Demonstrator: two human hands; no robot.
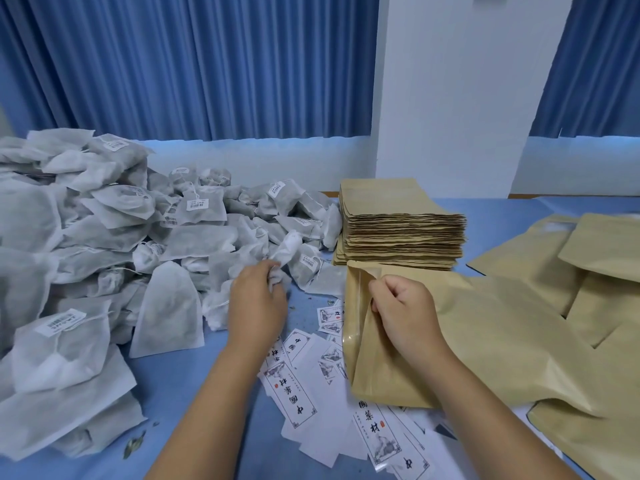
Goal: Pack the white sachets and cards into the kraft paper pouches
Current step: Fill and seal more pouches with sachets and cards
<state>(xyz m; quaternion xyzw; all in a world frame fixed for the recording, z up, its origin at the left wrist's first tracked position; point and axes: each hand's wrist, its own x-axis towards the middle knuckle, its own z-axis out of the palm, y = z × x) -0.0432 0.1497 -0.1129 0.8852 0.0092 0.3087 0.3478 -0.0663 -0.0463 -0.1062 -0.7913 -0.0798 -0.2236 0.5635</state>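
Note:
My left hand (258, 303) grips a white sachet (286, 249) by its lower end at the edge of a big heap of white sachets (104, 237) covering the table's left side. My right hand (403, 306) pinches the upper lip of a kraft paper pouch (467, 341) lying on the table, holding its mouth open toward the left. White printed cards (298, 400) lie scattered below and between my hands, partly under the pouch.
A tall stack of flat kraft pouches (401, 230) stands behind my right hand. More kraft pouches (588, 271) lie spread at the right. The blue table top (180, 386) shows between the heap and the cards. Blue curtains and a white pillar stand behind.

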